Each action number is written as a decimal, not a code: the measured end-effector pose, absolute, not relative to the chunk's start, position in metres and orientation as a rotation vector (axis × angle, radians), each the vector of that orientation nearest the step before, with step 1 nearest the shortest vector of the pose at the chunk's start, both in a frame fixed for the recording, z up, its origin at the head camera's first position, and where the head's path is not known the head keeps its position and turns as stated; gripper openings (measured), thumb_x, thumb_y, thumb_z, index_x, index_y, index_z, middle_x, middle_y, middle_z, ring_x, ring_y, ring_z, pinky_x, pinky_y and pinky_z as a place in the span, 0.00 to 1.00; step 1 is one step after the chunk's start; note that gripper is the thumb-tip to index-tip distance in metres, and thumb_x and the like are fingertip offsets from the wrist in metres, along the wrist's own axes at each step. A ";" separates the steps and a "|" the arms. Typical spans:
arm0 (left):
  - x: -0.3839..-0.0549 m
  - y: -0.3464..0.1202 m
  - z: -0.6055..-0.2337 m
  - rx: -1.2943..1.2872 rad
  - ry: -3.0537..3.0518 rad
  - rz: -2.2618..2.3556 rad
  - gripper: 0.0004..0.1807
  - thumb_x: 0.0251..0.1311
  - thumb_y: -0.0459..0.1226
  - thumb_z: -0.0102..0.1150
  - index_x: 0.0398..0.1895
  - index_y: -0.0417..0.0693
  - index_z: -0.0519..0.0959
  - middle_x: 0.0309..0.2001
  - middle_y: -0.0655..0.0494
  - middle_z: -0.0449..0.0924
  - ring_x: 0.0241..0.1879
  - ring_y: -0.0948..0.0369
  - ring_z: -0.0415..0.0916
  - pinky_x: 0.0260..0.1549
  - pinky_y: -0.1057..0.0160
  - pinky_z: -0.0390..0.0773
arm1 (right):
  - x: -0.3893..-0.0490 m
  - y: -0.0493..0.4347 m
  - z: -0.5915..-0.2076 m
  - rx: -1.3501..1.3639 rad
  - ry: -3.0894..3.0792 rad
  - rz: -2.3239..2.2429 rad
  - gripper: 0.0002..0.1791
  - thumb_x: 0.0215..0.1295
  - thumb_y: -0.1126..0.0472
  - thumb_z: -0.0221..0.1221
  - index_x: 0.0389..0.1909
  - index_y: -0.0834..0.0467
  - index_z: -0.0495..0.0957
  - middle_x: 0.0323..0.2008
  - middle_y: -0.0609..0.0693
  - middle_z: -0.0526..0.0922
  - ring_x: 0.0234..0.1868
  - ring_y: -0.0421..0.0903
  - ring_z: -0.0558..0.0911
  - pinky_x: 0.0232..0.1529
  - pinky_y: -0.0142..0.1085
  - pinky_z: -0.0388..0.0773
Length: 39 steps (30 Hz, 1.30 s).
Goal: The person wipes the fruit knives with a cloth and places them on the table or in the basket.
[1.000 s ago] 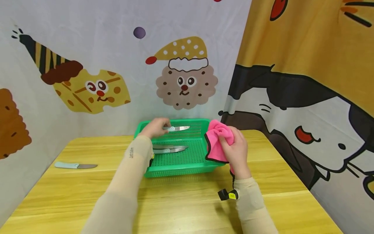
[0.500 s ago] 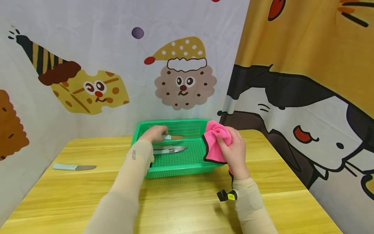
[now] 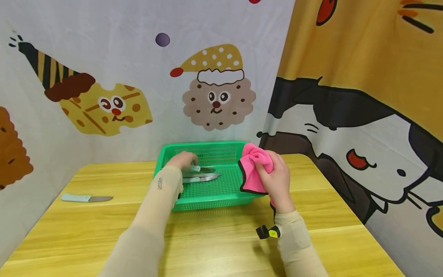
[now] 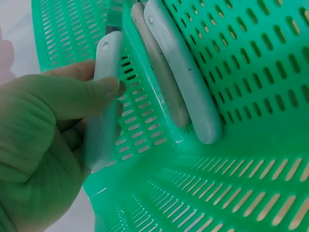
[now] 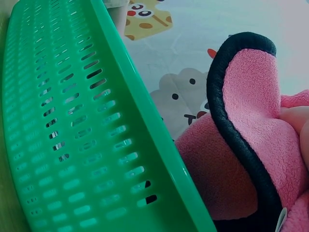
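Observation:
Inside the green plastic basket [image 3: 218,197], my left hand [image 3: 182,160] holds a knife [image 4: 109,60] by its pale blue handle, thumb on one side and fingers behind. Just beside it on the basket floor lie two more knives, one with a pale blue handle [image 4: 186,72] and one with a greyish handle [image 4: 161,67]; their blades point right in the head view. At the basket's right end my right hand [image 3: 277,179] grips a bunched pink cloth [image 3: 254,173] with black edging. The cloth hangs over the basket's right rim.
Another knife with a light blue handle [image 3: 77,198] lies on the wooden table [image 3: 214,246], left of the basket. A printed curtain [image 3: 121,46] hangs right behind the table.
My left hand has lowered the knife from the basket's back rim down toward the two knives on its floor. The right hand with the pink cloth has stayed nearly still.

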State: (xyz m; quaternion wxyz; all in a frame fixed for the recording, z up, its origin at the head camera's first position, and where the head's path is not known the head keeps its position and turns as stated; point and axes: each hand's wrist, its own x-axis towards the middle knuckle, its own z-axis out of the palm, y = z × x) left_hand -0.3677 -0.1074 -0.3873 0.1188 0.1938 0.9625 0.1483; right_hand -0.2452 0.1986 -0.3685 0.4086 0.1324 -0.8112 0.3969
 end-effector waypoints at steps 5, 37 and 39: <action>-0.371 -0.109 -0.388 0.670 2.888 0.393 0.25 0.58 0.24 0.64 0.61 0.43 0.77 0.61 0.45 0.76 0.62 0.46 0.70 0.61 0.48 0.70 | -0.244 0.198 -0.368 0.336 -2.037 1.008 0.15 0.58 0.59 0.71 0.44 0.60 0.82 0.40 0.56 0.83 0.39 0.52 0.77 0.37 0.42 0.71; -0.310 -0.207 -0.290 0.880 2.980 0.831 0.33 0.69 0.36 0.58 0.72 0.32 0.58 0.67 0.31 0.62 0.63 0.36 0.64 0.61 0.38 0.64 | -0.241 0.200 -0.365 0.292 -2.045 1.042 0.16 0.59 0.58 0.70 0.45 0.59 0.81 0.41 0.57 0.82 0.42 0.52 0.77 0.39 0.44 0.72; -0.305 -0.217 -0.294 0.859 2.991 0.813 0.33 0.69 0.36 0.58 0.72 0.30 0.58 0.67 0.30 0.62 0.62 0.36 0.64 0.61 0.37 0.64 | -0.240 0.200 -0.365 0.292 -2.048 1.044 0.15 0.59 0.58 0.70 0.45 0.59 0.82 0.41 0.57 0.82 0.42 0.52 0.77 0.39 0.45 0.72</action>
